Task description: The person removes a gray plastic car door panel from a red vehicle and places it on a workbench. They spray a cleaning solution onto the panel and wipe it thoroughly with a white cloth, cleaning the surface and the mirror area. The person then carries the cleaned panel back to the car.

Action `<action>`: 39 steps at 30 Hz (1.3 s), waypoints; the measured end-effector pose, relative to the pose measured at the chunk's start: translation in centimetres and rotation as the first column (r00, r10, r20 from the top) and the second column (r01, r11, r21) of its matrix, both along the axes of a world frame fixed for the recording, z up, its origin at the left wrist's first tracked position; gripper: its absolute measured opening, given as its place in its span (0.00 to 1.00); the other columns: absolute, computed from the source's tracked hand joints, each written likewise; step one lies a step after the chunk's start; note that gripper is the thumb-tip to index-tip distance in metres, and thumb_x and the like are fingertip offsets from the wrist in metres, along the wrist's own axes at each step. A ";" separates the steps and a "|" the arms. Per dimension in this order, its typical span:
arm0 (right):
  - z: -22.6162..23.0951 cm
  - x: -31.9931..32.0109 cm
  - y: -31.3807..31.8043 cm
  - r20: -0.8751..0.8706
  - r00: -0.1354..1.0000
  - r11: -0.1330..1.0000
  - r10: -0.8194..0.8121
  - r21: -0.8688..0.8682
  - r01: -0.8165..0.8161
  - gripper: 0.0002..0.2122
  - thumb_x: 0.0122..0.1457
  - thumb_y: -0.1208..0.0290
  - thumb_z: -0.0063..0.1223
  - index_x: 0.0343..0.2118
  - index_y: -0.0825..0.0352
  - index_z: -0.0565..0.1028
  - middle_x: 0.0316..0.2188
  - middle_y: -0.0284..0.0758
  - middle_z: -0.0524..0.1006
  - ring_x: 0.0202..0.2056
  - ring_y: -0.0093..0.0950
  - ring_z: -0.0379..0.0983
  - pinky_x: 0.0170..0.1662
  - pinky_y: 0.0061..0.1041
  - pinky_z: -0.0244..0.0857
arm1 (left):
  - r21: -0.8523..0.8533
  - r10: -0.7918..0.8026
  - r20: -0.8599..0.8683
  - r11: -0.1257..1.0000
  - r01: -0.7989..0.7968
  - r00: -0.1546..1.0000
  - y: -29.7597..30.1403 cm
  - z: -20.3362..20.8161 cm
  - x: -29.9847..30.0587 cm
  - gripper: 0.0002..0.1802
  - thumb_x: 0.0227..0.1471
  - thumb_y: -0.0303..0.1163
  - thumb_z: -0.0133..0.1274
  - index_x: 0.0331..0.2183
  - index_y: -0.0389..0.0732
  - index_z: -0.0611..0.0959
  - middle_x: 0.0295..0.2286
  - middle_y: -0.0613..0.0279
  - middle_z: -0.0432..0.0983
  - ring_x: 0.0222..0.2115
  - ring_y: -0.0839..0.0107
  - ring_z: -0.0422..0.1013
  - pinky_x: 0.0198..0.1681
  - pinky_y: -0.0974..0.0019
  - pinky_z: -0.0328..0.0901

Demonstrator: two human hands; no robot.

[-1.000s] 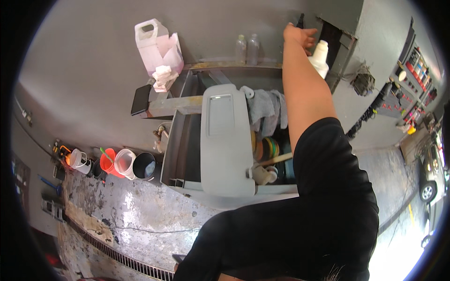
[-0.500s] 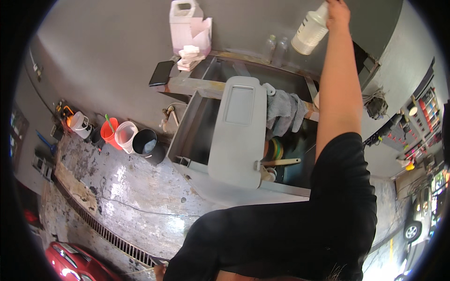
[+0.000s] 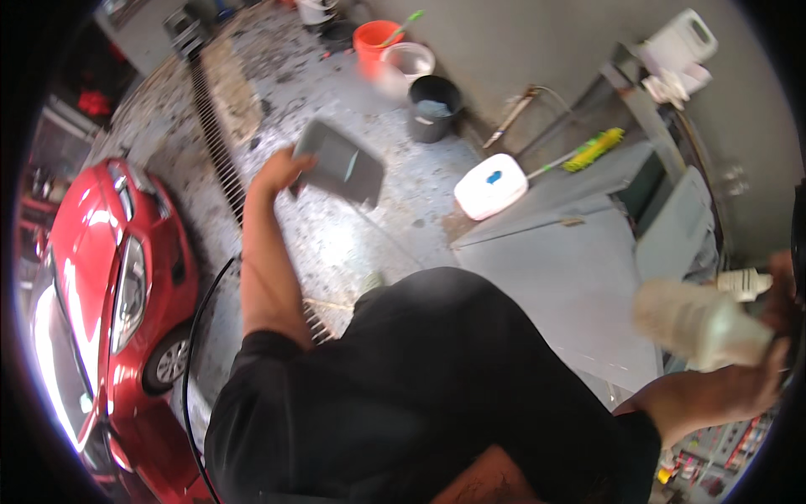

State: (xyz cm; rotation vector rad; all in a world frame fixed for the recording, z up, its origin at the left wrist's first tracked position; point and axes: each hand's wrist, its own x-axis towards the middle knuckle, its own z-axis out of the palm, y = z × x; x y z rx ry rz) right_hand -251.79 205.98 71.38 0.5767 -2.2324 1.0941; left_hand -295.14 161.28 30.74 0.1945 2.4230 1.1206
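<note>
My left hand reaches out over the floor, its fingers closed on the edge of a grey rectangular tray-like piece with a recessed middle. On the far right, my right hand is wrapped round the narrow end of a cream-white bottle, smeared by motion. A second, smaller white bottle shows just beyond it; whether it touches my hand, I cannot tell. Close by, a long light-grey panel leans at the edge of the grey metal bench.
A white container and a yellow-green brush are at the bench's far corner. Black bucket, white bucket and orange bucket stand by the wall. A red car is at left, beside a floor drain and black hose.
My view has swung left toward the red car. My right hand has come down from high over the bench with the bottle. My left hand has risen into fuller view with the grey piece.
</note>
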 end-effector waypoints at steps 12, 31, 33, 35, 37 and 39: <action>-28.2 -19.4 -12.3 0.583 0.805 0.989 0.107 -0.146 -0.025 0.29 0.53 0.84 0.57 0.61 0.62 0.72 0.50 0.35 0.79 0.54 0.29 0.73 0.60 0.30 0.64 | 0.125 -0.289 -0.314 0.932 0.341 0.905 1.3 23.1 -9.3 0.26 0.56 0.43 0.60 0.52 0.37 0.80 0.32 0.57 0.81 0.26 0.71 0.77 0.26 0.66 0.71; -31.4 -24.3 -16.0 0.643 0.754 0.935 0.136 -0.334 0.117 0.17 0.65 0.66 0.57 0.56 0.57 0.75 0.43 0.33 0.81 0.45 0.27 0.76 0.54 0.26 0.67 | 0.510 -0.056 -0.224 0.844 0.166 0.973 -8.3 15.6 -3.0 0.22 0.57 0.38 0.60 0.47 0.32 0.79 0.31 0.61 0.79 0.28 0.72 0.74 0.31 0.68 0.68; -32.2 -24.2 -15.4 0.680 0.720 0.931 0.137 -0.338 0.142 0.16 0.66 0.65 0.56 0.56 0.57 0.75 0.44 0.33 0.81 0.45 0.26 0.76 0.52 0.26 0.67 | 0.504 -0.039 -0.212 0.852 0.143 0.977 -9.1 14.8 -2.8 0.22 0.57 0.39 0.60 0.47 0.32 0.79 0.30 0.60 0.79 0.27 0.72 0.74 0.31 0.69 0.68; -32.7 -24.3 -15.2 0.651 0.748 0.928 0.127 -0.345 0.143 0.15 0.67 0.64 0.55 0.56 0.58 0.75 0.43 0.33 0.81 0.43 0.24 0.76 0.51 0.25 0.68 | 0.519 -0.034 -0.210 0.843 0.141 0.977 -9.8 14.1 -2.8 0.22 0.58 0.39 0.59 0.46 0.32 0.79 0.30 0.60 0.79 0.27 0.72 0.74 0.30 0.69 0.67; -32.9 -24.1 -15.5 0.552 0.828 0.928 0.098 -0.352 0.124 0.15 0.68 0.64 0.54 0.55 0.58 0.76 0.41 0.32 0.81 0.41 0.23 0.75 0.49 0.25 0.68 | 0.549 -0.015 -0.207 0.826 0.129 0.978 -9.7 14.2 -2.0 0.21 0.58 0.39 0.59 0.45 0.32 0.79 0.30 0.60 0.79 0.27 0.72 0.73 0.30 0.69 0.67; -32.6 -23.8 -14.8 0.618 0.772 0.908 0.145 -0.394 0.145 0.15 0.68 0.64 0.54 0.56 0.57 0.75 0.41 0.33 0.81 0.41 0.22 0.75 0.48 0.24 0.68 | 0.592 0.011 -0.217 0.797 0.123 0.976 -9.8 14.0 -1.3 0.18 0.58 0.37 0.57 0.43 0.32 0.79 0.29 0.60 0.78 0.26 0.72 0.73 0.30 0.69 0.67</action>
